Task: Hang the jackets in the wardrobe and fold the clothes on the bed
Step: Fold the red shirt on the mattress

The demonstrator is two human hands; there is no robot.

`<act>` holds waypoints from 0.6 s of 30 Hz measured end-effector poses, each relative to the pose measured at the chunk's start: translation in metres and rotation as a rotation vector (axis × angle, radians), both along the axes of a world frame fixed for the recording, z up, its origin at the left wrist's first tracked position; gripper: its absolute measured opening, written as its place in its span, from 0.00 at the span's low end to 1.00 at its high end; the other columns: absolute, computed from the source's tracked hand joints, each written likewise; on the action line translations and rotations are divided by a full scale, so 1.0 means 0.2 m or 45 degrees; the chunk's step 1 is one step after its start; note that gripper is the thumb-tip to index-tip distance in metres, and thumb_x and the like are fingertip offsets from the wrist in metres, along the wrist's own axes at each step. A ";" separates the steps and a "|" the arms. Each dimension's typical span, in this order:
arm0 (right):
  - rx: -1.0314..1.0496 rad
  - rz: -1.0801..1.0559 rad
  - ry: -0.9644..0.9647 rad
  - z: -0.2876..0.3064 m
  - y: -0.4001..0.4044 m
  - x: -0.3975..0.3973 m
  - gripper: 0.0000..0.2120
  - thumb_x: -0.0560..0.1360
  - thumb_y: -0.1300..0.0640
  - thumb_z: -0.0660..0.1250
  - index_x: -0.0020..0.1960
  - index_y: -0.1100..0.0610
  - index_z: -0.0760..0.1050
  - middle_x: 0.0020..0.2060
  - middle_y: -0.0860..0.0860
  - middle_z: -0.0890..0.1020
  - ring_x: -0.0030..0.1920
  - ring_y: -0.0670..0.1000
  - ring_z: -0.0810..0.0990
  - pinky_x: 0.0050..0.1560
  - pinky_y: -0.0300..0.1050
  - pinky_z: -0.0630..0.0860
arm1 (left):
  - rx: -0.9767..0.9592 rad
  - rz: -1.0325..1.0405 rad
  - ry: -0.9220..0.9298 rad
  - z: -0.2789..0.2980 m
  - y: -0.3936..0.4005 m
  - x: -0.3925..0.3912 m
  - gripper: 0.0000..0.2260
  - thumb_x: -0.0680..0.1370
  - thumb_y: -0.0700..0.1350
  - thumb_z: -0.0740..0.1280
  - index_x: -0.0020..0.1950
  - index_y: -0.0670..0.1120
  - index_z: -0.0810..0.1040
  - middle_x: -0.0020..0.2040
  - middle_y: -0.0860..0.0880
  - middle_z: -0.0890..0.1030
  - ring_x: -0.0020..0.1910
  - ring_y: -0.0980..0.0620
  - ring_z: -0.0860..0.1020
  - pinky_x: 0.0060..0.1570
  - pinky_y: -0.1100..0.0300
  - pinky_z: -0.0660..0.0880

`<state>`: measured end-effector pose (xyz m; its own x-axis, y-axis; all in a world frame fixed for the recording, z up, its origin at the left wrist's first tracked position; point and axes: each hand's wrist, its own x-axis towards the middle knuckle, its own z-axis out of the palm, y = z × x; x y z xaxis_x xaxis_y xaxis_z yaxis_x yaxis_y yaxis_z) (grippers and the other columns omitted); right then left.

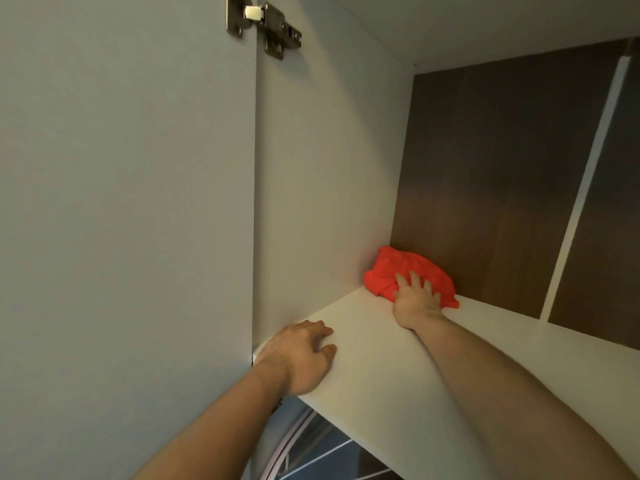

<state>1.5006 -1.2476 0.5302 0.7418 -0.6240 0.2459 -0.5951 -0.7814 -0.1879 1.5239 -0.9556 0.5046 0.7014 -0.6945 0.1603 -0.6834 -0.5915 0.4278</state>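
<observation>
Wardrobe shelf (398,368) carried my left hand (301,355) at its front left edge, fingers loosely spread flat on the board. My right hand (415,299) reached farther in, fingers extended, pressing the red folded garment (391,268) into the shelf's rear left corner against the brown back panel (502,168).

The shelf (374,355) is looking like smooth, matt white board, and so is the open door (121,202). The back panel (491,174) is showing dark wood grain. The hinge (266,27) is gleaming as polished metal. The red garment (388,271) is lying as soft, crumpled cloth.
</observation>
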 end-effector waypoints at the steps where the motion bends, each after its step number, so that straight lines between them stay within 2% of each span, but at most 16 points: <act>1: -0.050 0.028 -0.005 0.00 0.05 -0.01 0.28 0.85 0.52 0.55 0.83 0.47 0.53 0.83 0.53 0.51 0.82 0.62 0.50 0.79 0.66 0.52 | -0.011 0.005 0.011 0.01 0.01 -0.01 0.23 0.82 0.60 0.57 0.78 0.60 0.68 0.79 0.61 0.65 0.78 0.53 0.63 0.76 0.57 0.58; 3: -0.144 0.145 -0.055 0.00 0.19 -0.05 0.27 0.84 0.50 0.56 0.82 0.49 0.56 0.83 0.53 0.51 0.82 0.61 0.48 0.80 0.66 0.48 | -0.043 0.001 0.051 0.02 0.05 -0.04 0.22 0.83 0.57 0.59 0.77 0.59 0.70 0.79 0.60 0.66 0.78 0.53 0.65 0.75 0.59 0.59; 6: -0.164 0.405 -0.278 0.03 0.47 -0.11 0.24 0.82 0.55 0.60 0.78 0.52 0.64 0.81 0.55 0.60 0.79 0.59 0.57 0.77 0.56 0.56 | -0.059 -0.048 0.050 0.04 0.20 -0.12 0.20 0.84 0.54 0.60 0.75 0.56 0.73 0.77 0.57 0.71 0.75 0.53 0.70 0.74 0.61 0.62; 8: -0.052 0.645 -0.539 0.07 0.70 -0.15 0.21 0.80 0.61 0.63 0.73 0.54 0.71 0.74 0.55 0.69 0.74 0.58 0.66 0.72 0.50 0.62 | -0.116 -0.031 -0.038 0.04 0.39 -0.20 0.17 0.83 0.52 0.62 0.71 0.55 0.77 0.72 0.55 0.77 0.68 0.53 0.75 0.68 0.62 0.68; 11: 0.180 1.012 -0.832 0.12 1.13 -0.25 0.17 0.79 0.66 0.64 0.66 0.55 0.76 0.64 0.50 0.75 0.67 0.52 0.73 0.70 0.47 0.68 | -0.290 0.056 -0.167 0.00 0.83 -0.38 0.15 0.80 0.49 0.65 0.66 0.56 0.79 0.65 0.57 0.80 0.65 0.56 0.76 0.67 0.63 0.69; 15: 0.368 1.470 -0.901 0.10 1.78 -0.45 0.14 0.78 0.65 0.64 0.60 0.53 0.77 0.57 0.47 0.77 0.60 0.46 0.76 0.62 0.36 0.70 | -0.341 0.287 -0.234 -0.13 1.58 -0.75 0.12 0.79 0.52 0.66 0.62 0.60 0.78 0.63 0.66 0.77 0.65 0.65 0.73 0.68 0.69 0.66; 18: 0.557 1.749 -0.823 0.01 2.29 -0.63 0.14 0.77 0.63 0.65 0.60 0.50 0.76 0.55 0.46 0.77 0.58 0.48 0.78 0.58 0.39 0.72 | -0.306 0.613 -0.253 -0.22 2.14 -1.11 0.11 0.80 0.52 0.67 0.62 0.62 0.78 0.66 0.69 0.74 0.66 0.67 0.72 0.62 0.72 0.68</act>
<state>1.3746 -0.7892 0.5313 0.6233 0.3043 0.7203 0.7595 -0.4546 -0.4652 1.3023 -0.5284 0.4602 0.8699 -0.2321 0.4352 -0.4422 -0.7578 0.4798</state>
